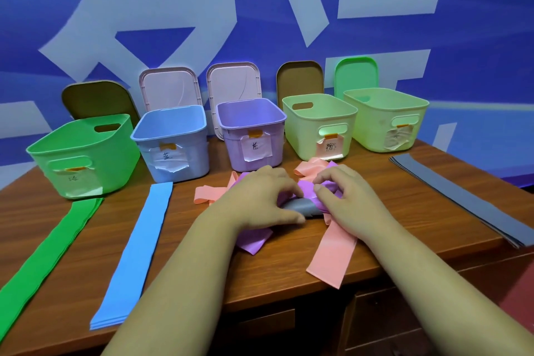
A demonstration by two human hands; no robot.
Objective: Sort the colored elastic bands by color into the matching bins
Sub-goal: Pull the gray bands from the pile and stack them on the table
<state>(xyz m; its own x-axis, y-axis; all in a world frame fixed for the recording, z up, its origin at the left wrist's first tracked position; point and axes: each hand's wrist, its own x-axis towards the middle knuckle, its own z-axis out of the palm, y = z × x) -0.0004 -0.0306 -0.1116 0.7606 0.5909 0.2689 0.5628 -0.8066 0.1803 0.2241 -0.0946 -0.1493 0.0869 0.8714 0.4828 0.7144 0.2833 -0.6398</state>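
Left hand (260, 196) and right hand (344, 196) are both closed on the tangled pile at mid-tabletop (274, 274).

Left hand: fingers curled over the grey band (300, 207), thumb under it. Right hand: thumb and fingers pinch the purple band (307, 188), which touches the grey one. Pink bands (332, 251) lie under and around both hands. 3 flat stacks lie apart from the pile: green stack (49, 254) far left, blue stack (135, 254) beside it, grey stack (468, 199) far right. 5 open bins stand in 1 row behind: green bin (115, 170), blue bin (196, 153), purple bin (231, 150), then 2 pale green bins (300, 139). Each carries a taped paper label. Lids (170, 87) lean against the wall behind them.
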